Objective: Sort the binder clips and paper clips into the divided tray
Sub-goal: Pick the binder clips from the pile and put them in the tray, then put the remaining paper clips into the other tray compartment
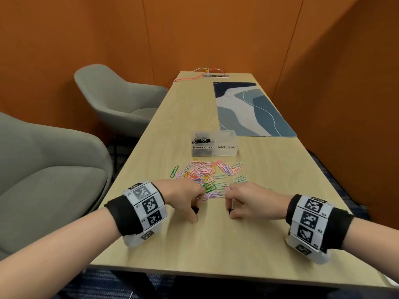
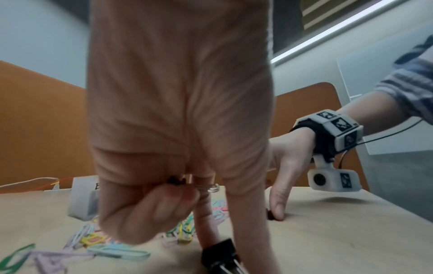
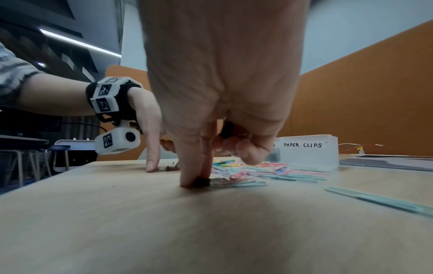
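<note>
A clear divided tray (image 1: 224, 151) is labelled BINDER CLIPS on its left half and PAPER CLIPS on its right. Several black binder clips lie in the left half. A pile of coloured paper clips (image 1: 207, 172) is spread in front of it. My left hand (image 1: 194, 214) pinches a black binder clip (image 2: 220, 254) on the table with thumb and forefinger. Its curled fingers hold another binder clip (image 2: 174, 180). My right hand (image 1: 231, 213) pinches a black binder clip (image 3: 201, 182) on the table the same way, with a further one (image 3: 227, 129) tucked in its curled fingers.
A blue patterned desk mat (image 1: 252, 108) lies behind the tray on the right. A power strip (image 1: 214, 76) with an orange cable sits at the far end. Two grey chairs (image 1: 121, 98) stand left of the table. Orange walls close in on both sides.
</note>
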The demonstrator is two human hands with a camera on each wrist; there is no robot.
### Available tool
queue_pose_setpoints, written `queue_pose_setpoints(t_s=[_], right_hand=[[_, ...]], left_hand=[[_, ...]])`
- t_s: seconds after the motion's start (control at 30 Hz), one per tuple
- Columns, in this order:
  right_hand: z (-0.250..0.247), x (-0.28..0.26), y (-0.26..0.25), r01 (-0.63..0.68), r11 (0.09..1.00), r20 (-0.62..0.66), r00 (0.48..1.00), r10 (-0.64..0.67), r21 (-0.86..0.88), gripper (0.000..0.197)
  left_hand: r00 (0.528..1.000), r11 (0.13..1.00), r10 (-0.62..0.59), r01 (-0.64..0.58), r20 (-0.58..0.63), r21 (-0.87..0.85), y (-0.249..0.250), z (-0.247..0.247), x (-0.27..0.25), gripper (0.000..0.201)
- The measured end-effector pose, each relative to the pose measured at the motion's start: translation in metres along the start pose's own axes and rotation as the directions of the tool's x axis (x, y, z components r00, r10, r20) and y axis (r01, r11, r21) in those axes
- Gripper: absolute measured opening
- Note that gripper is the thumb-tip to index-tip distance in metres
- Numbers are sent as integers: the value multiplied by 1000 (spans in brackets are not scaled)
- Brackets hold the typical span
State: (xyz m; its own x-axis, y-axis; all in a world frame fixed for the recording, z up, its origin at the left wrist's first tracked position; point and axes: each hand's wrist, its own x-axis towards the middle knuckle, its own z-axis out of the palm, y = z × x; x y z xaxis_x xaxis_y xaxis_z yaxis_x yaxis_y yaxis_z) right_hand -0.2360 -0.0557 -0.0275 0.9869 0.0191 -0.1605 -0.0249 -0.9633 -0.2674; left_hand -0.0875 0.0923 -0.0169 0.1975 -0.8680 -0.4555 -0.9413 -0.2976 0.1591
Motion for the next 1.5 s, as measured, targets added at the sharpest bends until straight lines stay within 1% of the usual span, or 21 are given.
queue_pose_setpoints(t_s=[0.1,0.17,0.23,0.3,0.33,0.4,0.5,0.57,0.63,0.7,0.77,0.83,0.9,1.0,1.13,1.2,1.23,1.3,1.37,1.43,1.5], right_hand=[[1,5,3,0,1000,13,1000,1,-21,13],[1,7,3,22,1000,-3,1000,-22,7,12],[-3,11,4,6,995,-63,998,0,100,12],[-13,17,8,-100,955,-95,987,131,280,15],[-17,21,12,-170,903,-81,972,218,395,18],[-24,27,23,-289,744,-22,926,378,602,22],[-31,35,33,-338,475,55,856,514,812,18],[-34,42,37,-338,334,109,827,552,880,19],[-36,49,40,-341,210,181,820,543,916,17],[-37,57,42,-333,99,237,822,518,938,14],[-41,67,44,-308,46,243,825,510,950,11],[-51,80,46,-288,62,214,823,527,956,11],[-62,98,49,-253,100,155,811,565,962,14],[-79,130,49,-217,187,60,790,611,958,15],[-92,165,44,-258,294,6,761,648,920,16],[-95,173,40,-283,370,1,795,606,885,15],[-96,173,38,-295,421,-12,807,590,858,23],[-96,169,34,-306,529,-74,811,580,791,31],[-95,158,30,-295,640,-158,818,553,709,34],[-89,140,27,-297,724,-156,859,487,622,32],[-79,121,25,-359,829,-69,902,426,429,26]], left_hand=[[1000,999,28,-29,-6,-27,-2,-1,3,20],[999,998,38,-38,3,-40,-4,0,4,21],[999,998,52,-52,9,-38,-6,0,5,22],[998,998,55,-55,6,-37,-8,0,6,21],[999,998,50,-50,3,-45,-8,-2,6,19],[999,993,39,-41,-23,-110,-8,-13,7,12],[991,964,-9,-25,-130,-264,-13,-45,18,11],[968,925,-77,-19,-237,-379,-20,-72,34,13],[933,875,-173,-2,-315,-484,-29,-92,53,17],[897,859,-253,36,-362,-511,-38,-104,75,20],[863,878,-311,101,-397,-468,-44,-109,91,16],[845,906,-339,174,-413,-386,-49,-109,103,20],[845,909,-351,203,-403,-365,-55,-107,111,27],[846,872,-354,145,-398,-467,-62,-107,118,26],[832,804,-374,70,-410,-591,-73,-109,111,30],[821,814,-361,46,-443,-579,-75,-109,101,31],[814,827,-355,44,-460,-560,-76,-107,96,30],[799,847,-355,54,-486,-529,-77,-101,84,27],[783,872,-372,111,-499,-477,-78,-91,72,25],[802,895,-396,228,-447,-384,-76,-82,62,26],[854,898,-416,332,-311,-289,-70,-70,56,34]])
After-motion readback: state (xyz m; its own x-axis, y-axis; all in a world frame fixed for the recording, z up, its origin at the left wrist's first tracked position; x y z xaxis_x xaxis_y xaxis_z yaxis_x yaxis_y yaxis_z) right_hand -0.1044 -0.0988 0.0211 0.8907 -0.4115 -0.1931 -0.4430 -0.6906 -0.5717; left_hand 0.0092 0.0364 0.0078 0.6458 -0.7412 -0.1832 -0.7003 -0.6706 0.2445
